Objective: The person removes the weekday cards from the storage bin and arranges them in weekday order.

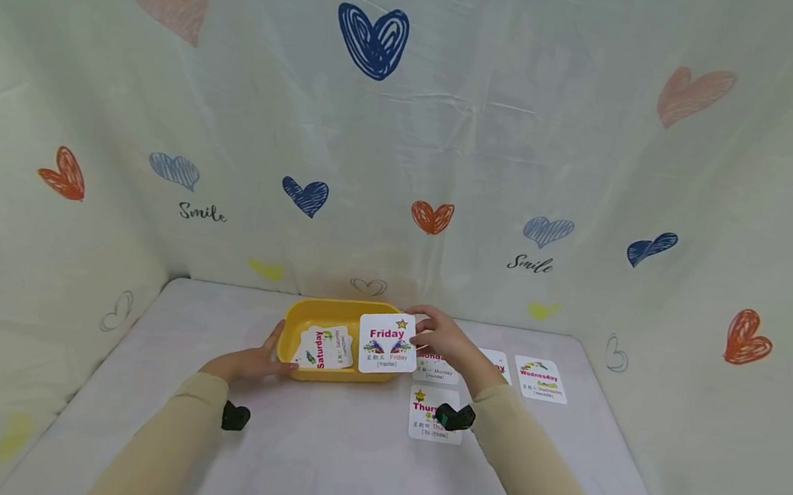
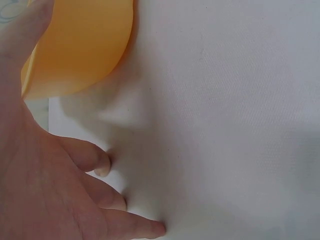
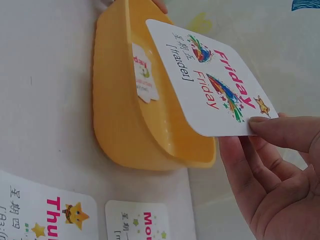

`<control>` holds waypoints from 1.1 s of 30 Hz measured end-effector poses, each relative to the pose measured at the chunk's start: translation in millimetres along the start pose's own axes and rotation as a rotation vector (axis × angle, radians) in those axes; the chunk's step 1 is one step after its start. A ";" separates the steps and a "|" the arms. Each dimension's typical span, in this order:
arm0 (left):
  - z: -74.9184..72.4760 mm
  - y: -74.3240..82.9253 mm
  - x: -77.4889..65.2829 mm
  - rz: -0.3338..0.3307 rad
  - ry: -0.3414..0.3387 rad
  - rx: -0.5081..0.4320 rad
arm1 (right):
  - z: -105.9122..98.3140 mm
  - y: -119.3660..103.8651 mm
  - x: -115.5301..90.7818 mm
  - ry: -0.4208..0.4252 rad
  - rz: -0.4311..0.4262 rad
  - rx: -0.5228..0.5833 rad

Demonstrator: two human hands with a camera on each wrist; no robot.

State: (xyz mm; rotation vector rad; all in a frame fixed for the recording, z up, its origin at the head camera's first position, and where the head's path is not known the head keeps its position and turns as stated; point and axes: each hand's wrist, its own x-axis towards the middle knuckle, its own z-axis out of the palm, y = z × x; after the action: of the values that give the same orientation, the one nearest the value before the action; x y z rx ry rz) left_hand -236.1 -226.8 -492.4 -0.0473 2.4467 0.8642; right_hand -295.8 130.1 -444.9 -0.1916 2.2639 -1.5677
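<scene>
cream sleeves [image 1: 169, 431] lie nearest the camera in the head view, one ending at each bare hand. the right grip [image 1: 442, 333] is narrowed to a pinch on the friday card [image 1: 387, 343], thumb on the printed face beside a star, fingers behind. the card tilts out to the left of that grip, held above the right part of the yellow tray [image 1: 343, 378]. it is white, squarish and round-cornered, with a yellow star in the corner by the thumb, "friday" in bold magenta, two mirrored multicoloured bursts under the word, then black chinese characters, a smaller red "friday" and a bracketed pronunciation.

the left grip [image 1: 250, 361] is spread, its thumb at the tray's left end. just right of it, inside the tray, the saturday card [image 1: 323, 353] lies sideways. just below the right grip, partly covered, is the monday card [image 1: 436, 369] on the table [image 1: 327, 442]; nearer the body is the thursday card [image 1: 425, 430]. right of that grip lies a half-hidden card [image 1: 498, 357], then the wednesday card [image 1: 541, 379].
</scene>
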 end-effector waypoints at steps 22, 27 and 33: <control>1.7 -5.0 5.8 -0.007 -0.009 -0.032 | -51.2 35.5 -54.8 0.078 0.029 -0.009; 1.4 -3.5 3.2 -0.013 -0.014 -0.022 | -60.6 47.5 -62.5 0.103 0.039 0.005; -0.5 4.3 -3.7 -0.005 -0.015 -0.009 | -69.2 65.0 -72.5 0.137 0.061 0.017</control>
State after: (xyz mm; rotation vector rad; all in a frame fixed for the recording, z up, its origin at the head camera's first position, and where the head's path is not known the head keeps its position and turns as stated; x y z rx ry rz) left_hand -234.1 -224.2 -487.8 -0.0504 2.4283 0.8700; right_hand -249.0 237.7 -467.1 -0.0104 2.3349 -1.6135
